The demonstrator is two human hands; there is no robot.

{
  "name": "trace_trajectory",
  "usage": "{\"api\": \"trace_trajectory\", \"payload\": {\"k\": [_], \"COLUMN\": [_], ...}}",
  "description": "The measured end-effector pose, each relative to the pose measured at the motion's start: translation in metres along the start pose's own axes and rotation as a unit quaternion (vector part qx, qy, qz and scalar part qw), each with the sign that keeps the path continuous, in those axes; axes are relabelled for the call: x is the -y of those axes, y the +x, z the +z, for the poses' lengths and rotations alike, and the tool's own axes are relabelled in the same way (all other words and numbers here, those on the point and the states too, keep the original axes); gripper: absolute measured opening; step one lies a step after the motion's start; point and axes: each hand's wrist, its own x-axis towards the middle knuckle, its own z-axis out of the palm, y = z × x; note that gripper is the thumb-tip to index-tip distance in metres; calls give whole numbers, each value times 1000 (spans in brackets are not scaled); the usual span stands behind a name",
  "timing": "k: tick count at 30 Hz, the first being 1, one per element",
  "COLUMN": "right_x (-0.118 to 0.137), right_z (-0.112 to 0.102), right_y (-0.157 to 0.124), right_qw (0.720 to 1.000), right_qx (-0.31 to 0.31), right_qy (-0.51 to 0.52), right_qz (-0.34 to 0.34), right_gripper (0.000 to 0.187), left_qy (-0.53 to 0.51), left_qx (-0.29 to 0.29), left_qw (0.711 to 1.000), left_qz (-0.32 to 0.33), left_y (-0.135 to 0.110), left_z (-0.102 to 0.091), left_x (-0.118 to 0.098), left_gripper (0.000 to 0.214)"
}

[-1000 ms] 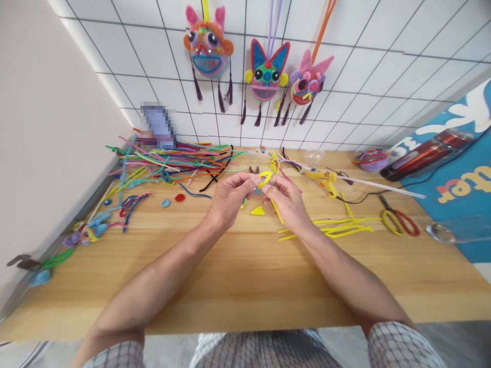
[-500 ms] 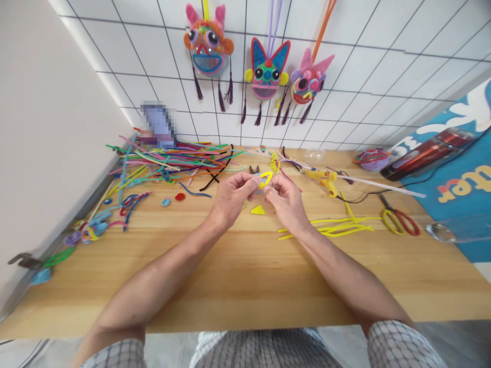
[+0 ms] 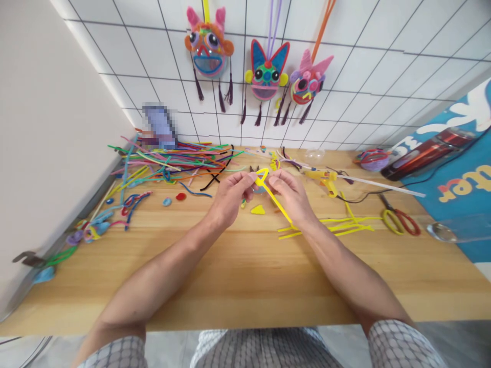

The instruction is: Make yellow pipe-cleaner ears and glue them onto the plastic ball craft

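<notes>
Yellow pipe cleaner [image 3: 280, 204], loop pinched in my left hand [image 3: 231, 197], wants gentle bending; whether my right hand [image 3: 290, 197] grips, I can't tell.

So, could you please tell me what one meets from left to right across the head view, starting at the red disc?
Red disc, left hand, held yellow pipe cleaner, right hand, glue gun, scissors.

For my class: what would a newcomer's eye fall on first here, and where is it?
Probably the three colourful face ornaments hanging against the white tiled wall at the top. Next, perhaps, the bent yellow pipe cleaner in the left hand at the centre, the right hand close beside it. The multicoloured heap of stems at the back left of the table likely catches attention too.
</notes>
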Motion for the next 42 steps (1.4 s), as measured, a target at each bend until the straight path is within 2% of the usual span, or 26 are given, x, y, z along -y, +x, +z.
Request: {"api": "trace_trajectory", "payload": {"k": [3,6,8,10,11,13,17,19,22,27,34,42], "right_x": [-3,-3,-2,0,1,2,3,1,-1,-1,5,5], "right_z": [-8,-15,-18,-19,-19,-18,-15,-14,-13,-13,-14,-14], "right_y": [3,6,7,7,7,5,2,3,5,9,9,7], "right_qw": [989,948,920,907,907,921,970,984,991,997,999,999], "right_qx": [-35,-17,3,23,32,37,16,7,6,20,24,35], "right_qy": [-78,-205,-257,-272,-271,-257,-191,-151,-109,-42,9,25], "right_qz": [-117,-245,-296,-321,-321,-290,-150,-100,-74,-58,-25,-23], "right_gripper": [24,17,9,5,5,4,7,11,13,14,23,30], "left_qy": [-50,-99,-121,-118,-105,-55,67,98,119,125,14,-11], "left_qx": [8,13,19,32,36,26,-2,28,65,82,130,136], "left_qw": [998,987,976,970,972,984,998,995,991,989,989,987], "left_qz": [-47,-127,-178,-209,-209,-168,-7,20,9,-7,-70,-82], "left_y": [-1,-1,-1,0,-1,-2,-5,-6,-6,-4,1,2], "left_z": [3,6,6,7,7,6,6,6,5,1,-4,-3], "left_x": [-4,-8,-8,-6,-4,-1,1,-1,-4,-3,2,0], "left_gripper": [37,32,30,29,30,31,30,29,30,35,44,51]}}
